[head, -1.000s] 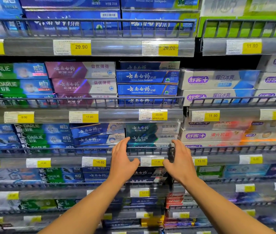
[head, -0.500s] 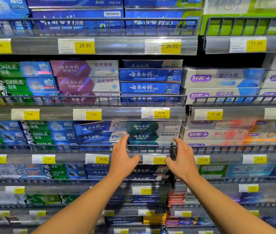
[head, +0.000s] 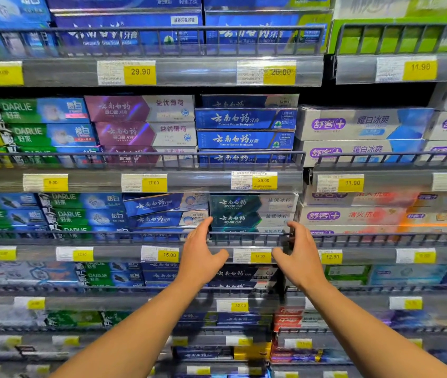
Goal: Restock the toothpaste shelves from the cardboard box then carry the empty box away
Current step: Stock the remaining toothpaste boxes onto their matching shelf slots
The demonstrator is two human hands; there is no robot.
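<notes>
A stack of dark teal toothpaste boxes (head: 252, 214) lies on the third shelf, behind a wire rail (head: 246, 236) and above the 17.00 price tag (head: 255, 256). My left hand (head: 201, 257) reaches up at the stack's left end, fingers straight against the boxes and thumb spread. My right hand (head: 300, 257) is at the stack's right end, fingers straight beside the rail, thumb out. Neither hand holds anything. The cardboard box is out of view.
Shelves (head: 145, 72) full of toothpaste boxes fill the view: blue boxes (head: 245, 120) above, tilted blue boxes (head: 166, 204) to the left, white boxes (head: 353, 215) to the right. Each shelf has a wire rail and yellow price tags along its front.
Both hands have stayed at the two ends of the teal stack with almost no movement. The view has shifted slightly.
</notes>
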